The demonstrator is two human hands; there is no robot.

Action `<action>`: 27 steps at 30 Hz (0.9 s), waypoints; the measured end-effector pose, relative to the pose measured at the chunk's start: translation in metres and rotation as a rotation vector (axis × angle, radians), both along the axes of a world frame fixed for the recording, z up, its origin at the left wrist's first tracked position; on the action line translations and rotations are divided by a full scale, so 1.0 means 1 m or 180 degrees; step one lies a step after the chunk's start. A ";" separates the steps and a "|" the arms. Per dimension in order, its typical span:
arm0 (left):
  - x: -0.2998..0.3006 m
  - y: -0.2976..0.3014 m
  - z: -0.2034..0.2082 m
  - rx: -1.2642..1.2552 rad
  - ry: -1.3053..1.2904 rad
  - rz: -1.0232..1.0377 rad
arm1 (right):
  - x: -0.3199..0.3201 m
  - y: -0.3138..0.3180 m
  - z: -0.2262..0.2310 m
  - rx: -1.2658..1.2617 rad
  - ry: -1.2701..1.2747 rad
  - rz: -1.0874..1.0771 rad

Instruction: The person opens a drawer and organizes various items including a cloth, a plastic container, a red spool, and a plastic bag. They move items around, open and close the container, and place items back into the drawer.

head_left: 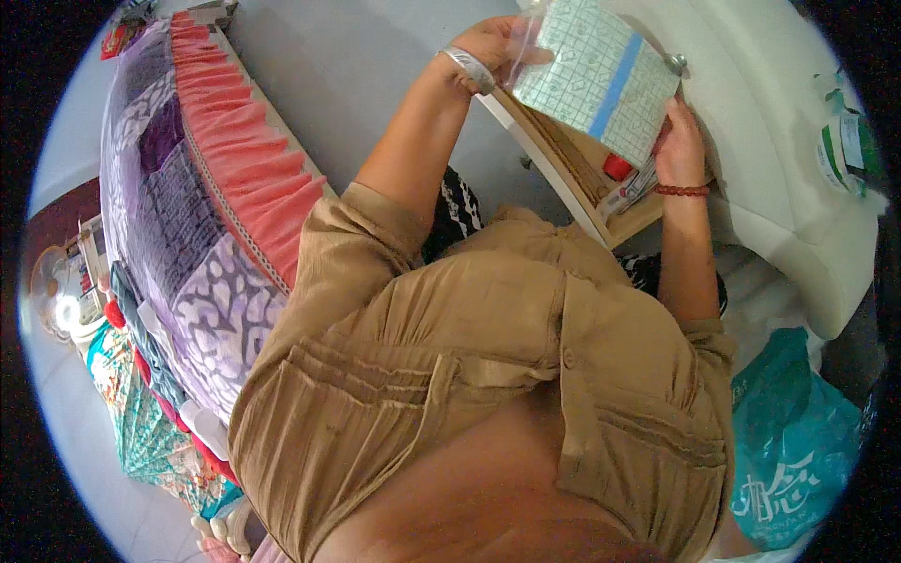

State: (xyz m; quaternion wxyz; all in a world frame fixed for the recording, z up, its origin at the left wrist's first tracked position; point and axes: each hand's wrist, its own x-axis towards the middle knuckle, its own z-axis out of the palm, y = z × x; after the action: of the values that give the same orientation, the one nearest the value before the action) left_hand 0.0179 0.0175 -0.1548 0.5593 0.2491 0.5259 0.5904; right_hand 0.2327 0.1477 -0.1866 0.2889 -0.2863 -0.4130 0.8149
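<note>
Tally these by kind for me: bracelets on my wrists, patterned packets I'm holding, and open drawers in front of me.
Bracelets: 2 (silver bracelet, red bracelet)
Patterned packets: 1 (pale green packet with a blue stripe)
Open drawers: 1 (wooden drawer)
Total: 4

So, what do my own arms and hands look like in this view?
Your left hand is ungloved, with a broad silver-coloured bracelet at the wrist. Your right hand is ungloved too, with a thin dark-red bracelet. Both arms wear loose tan sleeves ending around the elbow, leaving the forearms bare.
</note>
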 end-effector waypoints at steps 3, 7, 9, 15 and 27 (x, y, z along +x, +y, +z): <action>-0.001 -0.003 0.005 -0.0069 -0.0028 -0.0128 | 0.004 0.005 -0.004 -0.0661 0.0148 0.0015; 0.005 -0.003 0.007 -0.0480 0.0637 -0.0387 | 0.004 0.002 -0.004 -0.0574 0.0179 -0.0255; 0.005 -0.003 -0.002 -0.0413 0.0521 -0.0487 | 0.005 0.004 -0.005 -0.0501 0.0132 -0.0362; 0.021 0.000 -0.002 -0.0458 -0.0039 0.0154 | 0.008 0.004 -0.007 -0.0345 0.0058 -0.0437; 0.031 0.002 0.007 -0.0260 0.0490 0.0691 | 0.008 0.001 0.003 -0.0004 -0.0131 -0.0288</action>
State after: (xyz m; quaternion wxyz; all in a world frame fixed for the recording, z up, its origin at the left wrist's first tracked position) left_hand 0.0487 0.0193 -0.1474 0.4599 0.2123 0.6147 0.6047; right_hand 0.2409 0.1484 -0.1837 0.3168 -0.3216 -0.4049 0.7952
